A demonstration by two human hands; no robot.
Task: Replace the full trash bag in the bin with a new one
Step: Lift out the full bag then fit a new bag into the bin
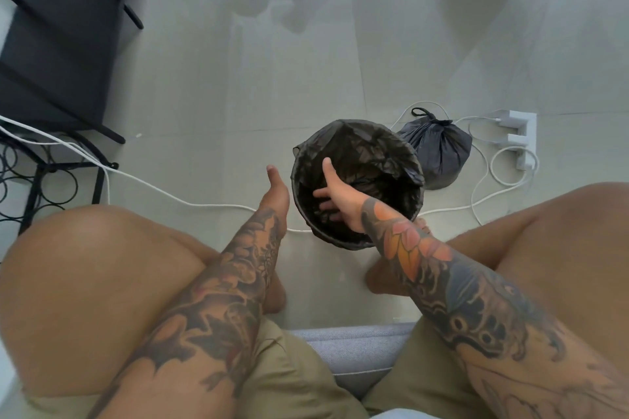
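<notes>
A round black bin [417, 202] stands on the tiled floor between my knees, lined with a black trash bag [367, 150] whose edge folds over the rim. My right hand [335, 196] reaches down inside the bin, fingers spread against the liner, thumb pointing up. Just left of the bin, outside its rim, my left hand [277, 192] is seen edge-on, fingers extended, holding nothing. A tied, full dark bag [439, 150] sits on the floor behind the bin to the right, its knot on top.
White cables [177, 196] run across the floor past the bin to a white power strip [520, 139] at right. A black metal rack [51, 54] stands at left. I sit on a grey seat [354, 350], bare knees either side.
</notes>
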